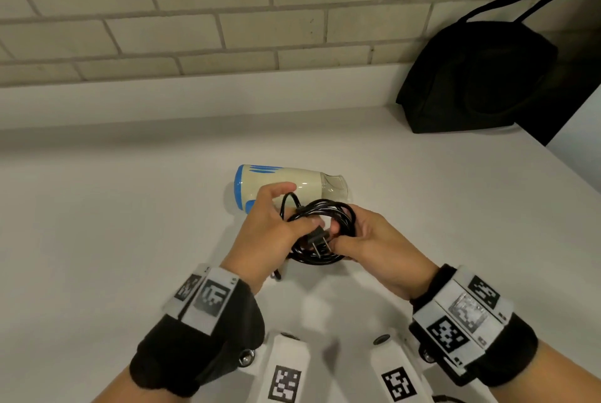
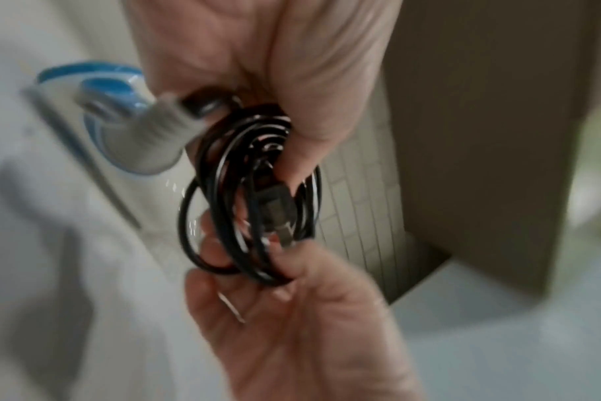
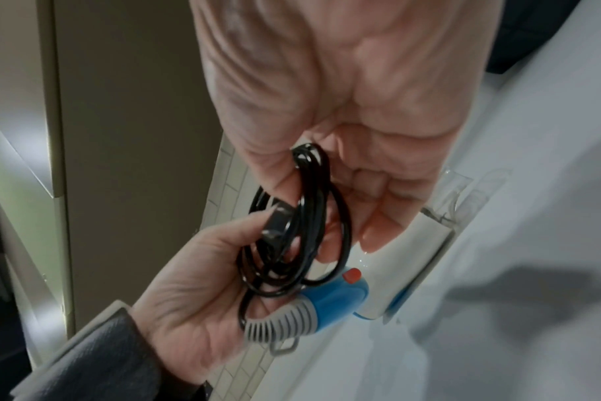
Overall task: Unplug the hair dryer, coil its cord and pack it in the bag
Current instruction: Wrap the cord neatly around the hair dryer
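A cream and blue hair dryer (image 1: 292, 184) lies on its side on the white counter (image 1: 130, 240). Its black cord (image 1: 338, 210) is wound into a small coil held just in front of it, between both hands. My left hand (image 1: 270, 227) pinches the coil with the plug (image 1: 320, 236) under its thumb. My right hand (image 1: 370, 240) grips the coil's other side, fingers curled through the loops. In the left wrist view the coil (image 2: 223, 217) and plug (image 2: 275, 206) sit between the two hands. The right wrist view shows the dryer's blue handle (image 3: 333, 295) with a red switch below the coil (image 3: 302, 230).
A black bag (image 1: 481, 77) with a long strap leans against the brick wall (image 1: 227, 12) at the counter's back right. The counter's right edge (image 1: 569, 168) runs diagonally just beyond the bag.
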